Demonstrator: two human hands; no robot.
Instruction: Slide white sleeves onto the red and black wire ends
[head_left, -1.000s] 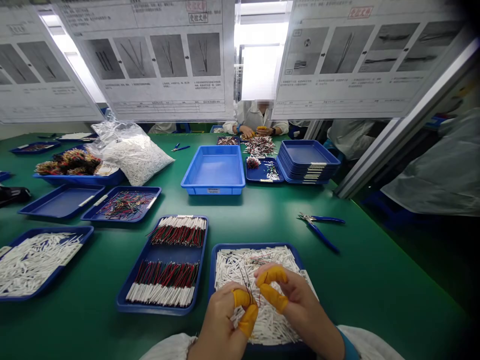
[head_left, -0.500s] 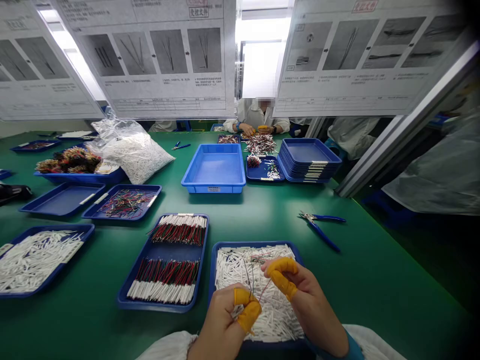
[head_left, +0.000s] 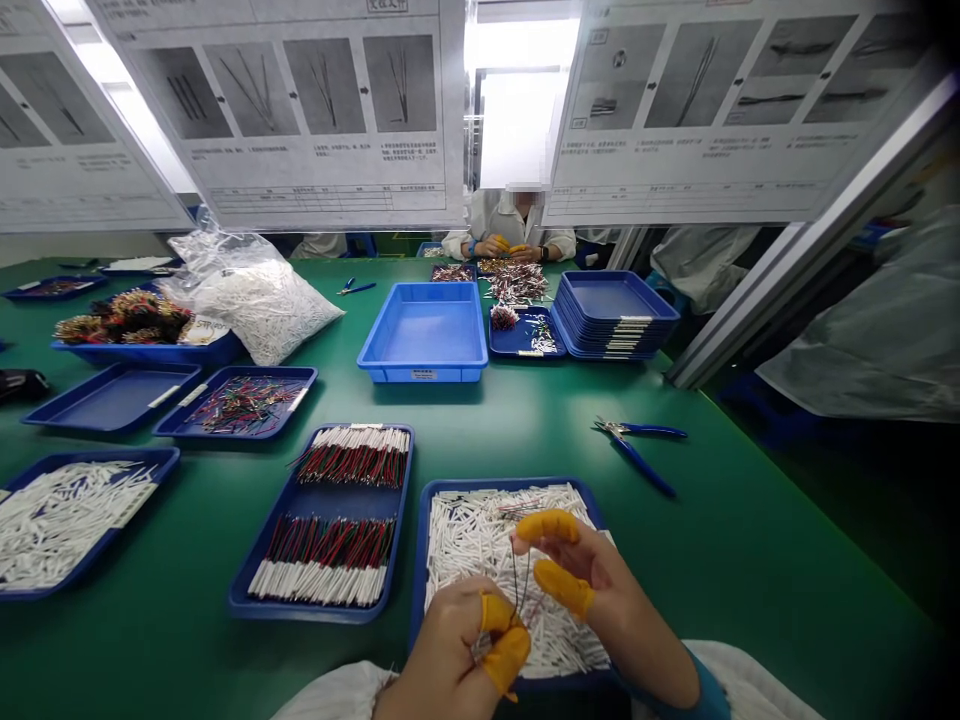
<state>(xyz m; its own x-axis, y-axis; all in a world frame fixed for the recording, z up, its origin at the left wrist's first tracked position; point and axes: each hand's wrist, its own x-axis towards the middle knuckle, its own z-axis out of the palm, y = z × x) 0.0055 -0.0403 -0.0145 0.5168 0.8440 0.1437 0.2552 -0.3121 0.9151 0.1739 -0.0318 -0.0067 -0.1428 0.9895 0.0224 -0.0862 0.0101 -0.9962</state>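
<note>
My left hand point(head_left: 454, 640), with yellow cots on thumb and forefinger, pinches thin wires point(head_left: 515, 580) at their lower ends. Dark strands rise from that pinch; a reddish one is faint against the white pieces. My right hand point(head_left: 619, 600), also in yellow finger cots, holds its thumb and forefinger apart beside the upper ends of the wires. Whether another fingertip touches them I cannot tell. Both hands are above a blue tray point(head_left: 424, 540) full of short white tubes point(head_left: 472, 530). A few loose wires point(head_left: 525, 508) lie on these tubes near the back.
Left of my hands, a tray point(head_left: 352, 502) carries two rows of white-sleeved wires. Blue-handled cutters point(head_left: 637, 455) lie on the right. Farther off are a light-blue bin point(head_left: 424, 375), stacked trays point(head_left: 619, 310) and a plastic bag point(head_left: 277, 310). A co-worker point(head_left: 514, 225) sits opposite; printed sheets hang above.
My right thumb and forefinger have spread apart and no longer hold the reddish wire. My left hand keeps its pinch, slightly farther right. The whole view has shifted slightly.
</note>
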